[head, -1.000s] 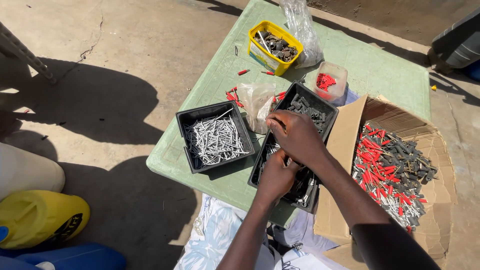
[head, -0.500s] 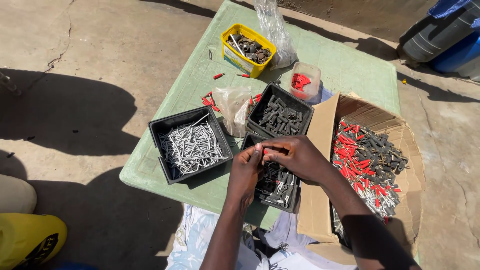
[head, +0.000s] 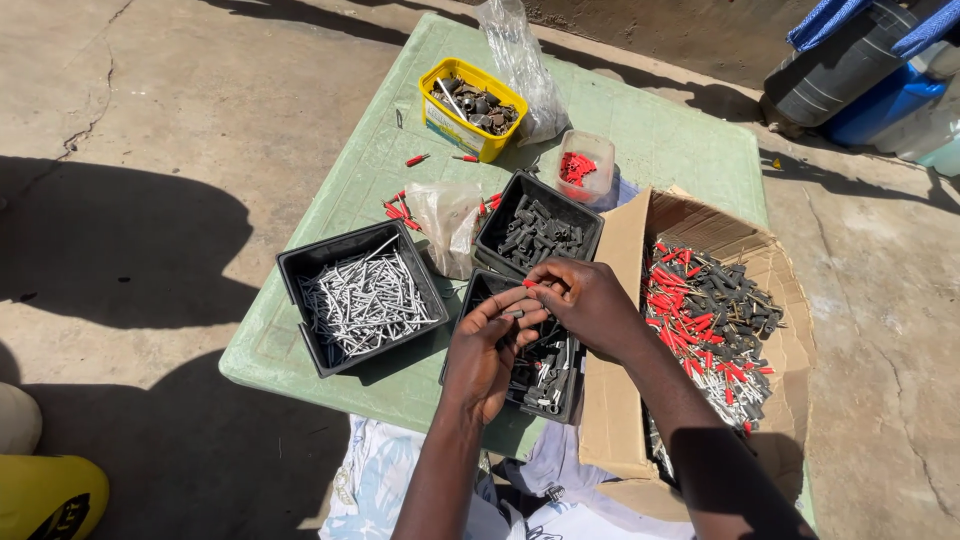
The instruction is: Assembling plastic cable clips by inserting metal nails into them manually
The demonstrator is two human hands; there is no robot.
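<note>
The left hand (head: 487,352) and the right hand (head: 585,302) met fingertip to fingertip over a black tray of assembled pieces (head: 560,392), pinching between them a small red-tipped plug (head: 531,285) with what looked like a grey screw — the fingers closed narrowly on it, though the join itself was too small to make out. Half a second before, the hands sat in much the same spot with the fingers bunched tighter together; a second before, the right hand lay across the left wrist, lower over the tray. Just behind the hands stood a black tray of dark plugs (head: 540,232), and to the left, a little apart, a black tray of silver screws (head: 362,297). A crumpled clear bag (head: 447,218) stood between those two trays, with loose red plugs (head: 401,210) scattered beside it on the green table (head: 650,140). Farther back sat a yellow tub (head: 470,94) of dark hardware, a tall clear bag (head: 525,62) and a small clear container of red plugs (head: 583,167). To the right, an open cardboard box (head: 612,400) held a mixed heap of red, dark and silver parts — touching the table's edge.
</note>
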